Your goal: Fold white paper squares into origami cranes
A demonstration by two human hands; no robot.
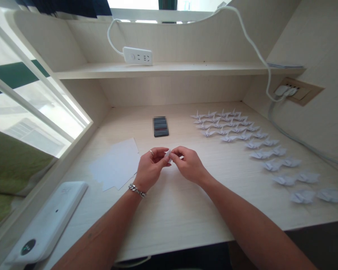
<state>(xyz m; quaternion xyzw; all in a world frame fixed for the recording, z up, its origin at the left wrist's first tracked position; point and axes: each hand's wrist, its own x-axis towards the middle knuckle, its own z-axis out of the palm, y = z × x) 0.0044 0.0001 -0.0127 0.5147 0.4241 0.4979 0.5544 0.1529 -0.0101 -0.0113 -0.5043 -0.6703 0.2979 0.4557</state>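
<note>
A small folded white paper (168, 153) is pinched between both hands above the middle of the desk. My left hand (152, 165), with a ring and a chain bracelet at the wrist, closes thumb and fingers on its left side. On the other side, the thumb and forefinger of my right hand (187, 163) grip it too. The fingers hide much of its shape. Left of my hands lies a loose pile of white paper sheets (115, 163). To the right stand rows of folded white paper cranes (228, 125).
A dark phone-like object (160, 126) lies behind my hands. A long white device (47, 221) sits at the left edge. The shelf (180, 70) holds a power strip (138, 56); its cable hangs to the wall socket (298, 91) at right.
</note>
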